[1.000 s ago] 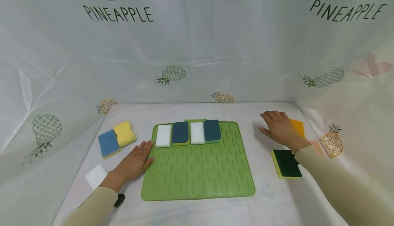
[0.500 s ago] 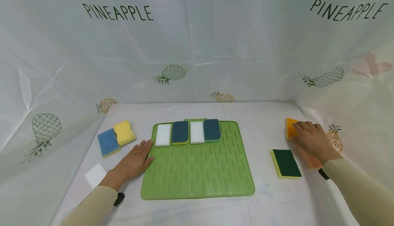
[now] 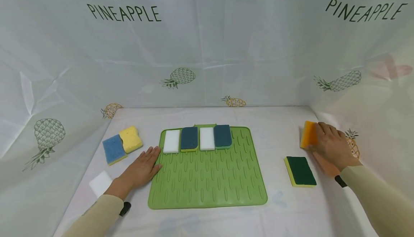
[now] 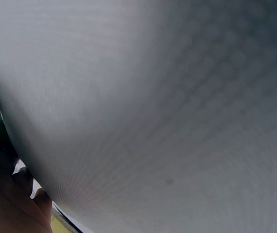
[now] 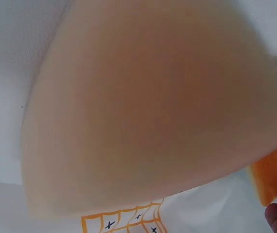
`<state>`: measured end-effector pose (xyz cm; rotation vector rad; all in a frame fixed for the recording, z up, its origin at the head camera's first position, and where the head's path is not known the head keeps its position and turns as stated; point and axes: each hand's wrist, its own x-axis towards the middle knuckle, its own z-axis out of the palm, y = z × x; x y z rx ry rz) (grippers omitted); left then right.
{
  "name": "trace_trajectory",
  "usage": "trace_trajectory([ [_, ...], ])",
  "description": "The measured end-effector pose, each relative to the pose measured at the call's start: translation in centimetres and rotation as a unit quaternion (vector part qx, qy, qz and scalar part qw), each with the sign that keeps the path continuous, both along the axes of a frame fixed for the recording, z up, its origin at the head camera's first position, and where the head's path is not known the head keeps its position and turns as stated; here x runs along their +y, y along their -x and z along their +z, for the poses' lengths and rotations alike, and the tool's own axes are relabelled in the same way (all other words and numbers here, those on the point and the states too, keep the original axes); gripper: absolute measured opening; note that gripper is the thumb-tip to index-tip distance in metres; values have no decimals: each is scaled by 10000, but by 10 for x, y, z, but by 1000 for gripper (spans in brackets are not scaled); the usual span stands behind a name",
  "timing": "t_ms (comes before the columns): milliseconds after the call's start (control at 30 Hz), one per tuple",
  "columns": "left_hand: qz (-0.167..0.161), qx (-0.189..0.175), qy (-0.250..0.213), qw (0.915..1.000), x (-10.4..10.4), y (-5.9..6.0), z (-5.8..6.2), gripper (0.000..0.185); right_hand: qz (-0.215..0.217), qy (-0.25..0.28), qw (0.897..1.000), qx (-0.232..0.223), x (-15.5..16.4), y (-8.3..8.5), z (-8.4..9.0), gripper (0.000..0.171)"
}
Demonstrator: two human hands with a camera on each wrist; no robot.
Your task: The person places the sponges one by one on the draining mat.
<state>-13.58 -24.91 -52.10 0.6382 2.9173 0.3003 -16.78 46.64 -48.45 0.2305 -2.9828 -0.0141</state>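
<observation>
My right hand point(image 3: 330, 145) grips an orange sponge point(image 3: 308, 134) at the table's far right and tips it up on edge; its orange corner point(image 5: 274, 177) also shows in the right wrist view. My left hand point(image 3: 142, 168) lies flat, fingers straight, on the table and the left edge of a green ribbed mat point(image 3: 208, 179). Along the mat's far edge stand two white sponges point(image 3: 171, 142) point(image 3: 207, 139) and two dark blue ones point(image 3: 189, 138) point(image 3: 222, 136), alternating. The left wrist view shows only white cloth and a sliver of the mat.
A green-and-yellow sponge point(image 3: 300, 171) lies in front of my right hand. A peach sponge point(image 3: 325, 165) sits partly under my right wrist. To the left lie a blue sponge point(image 3: 113, 149), a yellow sponge point(image 3: 130, 139) and a white sponge point(image 3: 101, 184). White pineapple-print cloth walls point(image 3: 207, 50) enclose the table.
My right hand moved right from the table onto the orange sponge, took hold of it and tilted it up on edge. My left hand stayed still.
</observation>
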Motion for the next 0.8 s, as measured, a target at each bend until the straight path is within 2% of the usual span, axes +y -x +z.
trace_trajectory([
  [133,2,-5,-5,10000,0,0,1,71,-141,60,9996,-231,3,2,2,115],
  [367,-15,-16,-24,10000,-1,1,0,71,-393,2,9986,-345,6,2,1,132],
  [567,14,-18,-38,10000,0,1,0,71,-440,201,9978,-445,6,1,0,133],
  [667,-4,-24,-24,10000,0,0,1,72,-275,171,9990,-293,7,3,1,127],
  [800,12,-48,-43,10000,0,0,2,71,82,108,9998,149,3,10,5,121],
])
